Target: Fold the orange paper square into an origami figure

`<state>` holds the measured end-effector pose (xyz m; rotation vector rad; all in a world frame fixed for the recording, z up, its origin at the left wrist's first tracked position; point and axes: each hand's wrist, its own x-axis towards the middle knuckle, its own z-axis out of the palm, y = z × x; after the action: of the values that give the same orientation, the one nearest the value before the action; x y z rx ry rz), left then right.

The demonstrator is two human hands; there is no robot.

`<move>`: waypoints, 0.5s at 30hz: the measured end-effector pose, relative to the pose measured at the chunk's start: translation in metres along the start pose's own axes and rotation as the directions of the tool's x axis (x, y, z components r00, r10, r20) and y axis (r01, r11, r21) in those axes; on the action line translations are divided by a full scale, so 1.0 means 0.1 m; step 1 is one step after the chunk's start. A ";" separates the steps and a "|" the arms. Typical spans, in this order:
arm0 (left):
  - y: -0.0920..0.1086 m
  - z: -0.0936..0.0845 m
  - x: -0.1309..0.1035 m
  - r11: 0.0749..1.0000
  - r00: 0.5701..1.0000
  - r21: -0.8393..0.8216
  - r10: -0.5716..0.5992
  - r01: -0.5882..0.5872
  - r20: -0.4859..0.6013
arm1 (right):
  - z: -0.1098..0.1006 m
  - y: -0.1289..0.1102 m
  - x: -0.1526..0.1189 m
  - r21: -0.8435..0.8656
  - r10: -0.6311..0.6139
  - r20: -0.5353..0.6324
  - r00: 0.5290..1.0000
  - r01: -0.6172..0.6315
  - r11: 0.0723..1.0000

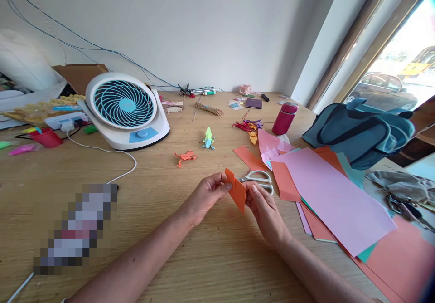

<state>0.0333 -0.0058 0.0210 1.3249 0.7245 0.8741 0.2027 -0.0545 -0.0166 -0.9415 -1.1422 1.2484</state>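
An orange piece of folded paper (239, 196) is held up above the wooden table, tilted, between both hands. My left hand (211, 195) pinches its upper left part between thumb and fingers. At its right edge, my right hand (261, 205) is closed on the same paper. White-handled scissors (258, 174) lie just behind my right hand, which partly hides them. Beyond the hands, an orange folded paper figure (186, 157) and a green and blue one (208, 138) rest on the table.
Colored sheets (335, 194) and a blue bag (353, 128) lie on the right. A red bottle (284, 118) stands at the back right. A white fan (149, 136) and a pixelated object with a cable (78, 230) are on the left.
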 end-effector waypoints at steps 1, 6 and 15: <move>0.00 -0.01 0.00 1.000 1.000 -0.024 -0.007 0.007 0.005 | 0.00 0.00 0.00 0.010 0.032 0.019 0.999 -0.032 0.999; 0.01 -0.04 -0.01 0.995 0.996 -0.096 0.022 -0.014 0.082 | 0.03 -0.04 0.01 0.073 0.209 0.233 0.950 -0.231 0.970; -0.11 -0.07 0.02 0.989 0.997 -0.141 -0.051 0.042 -0.055 | 0.02 0.00 0.06 0.165 0.162 0.022 0.986 -0.164 0.973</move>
<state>0.0296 -0.0005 0.0096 1.1577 0.7232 0.9126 0.2003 -0.0484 -0.0154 -0.9184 -0.9651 1.4584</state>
